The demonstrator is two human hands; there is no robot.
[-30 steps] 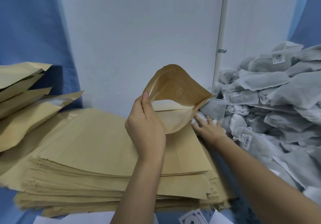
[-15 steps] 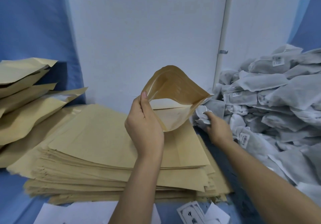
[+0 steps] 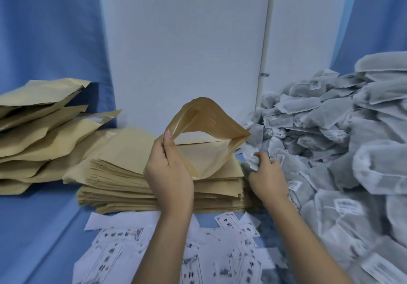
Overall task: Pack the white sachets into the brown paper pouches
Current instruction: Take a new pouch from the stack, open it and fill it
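Two grips busy — left grip point(image 3: 169, 173) pinches brown pouch point(image 3: 204, 127), right grip point(image 3: 267, 178) clutches white sachet point(image 3: 253, 160).

Printed white cards point(image 3: 229, 221) are lying scattered and overlapping on the blue surface point(image 3: 39, 228) at the near edge. A white panel point(image 3: 182, 52) is standing behind, a thin pipe point(image 3: 265, 41) running up beside it and blue curtains point(image 3: 50, 30) hanging either side.

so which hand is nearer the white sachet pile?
Right. The right hand grips a sachet at the edge of the sachet pile. The left hand holds the open pouch above the flat pouch stack, left of the pile.
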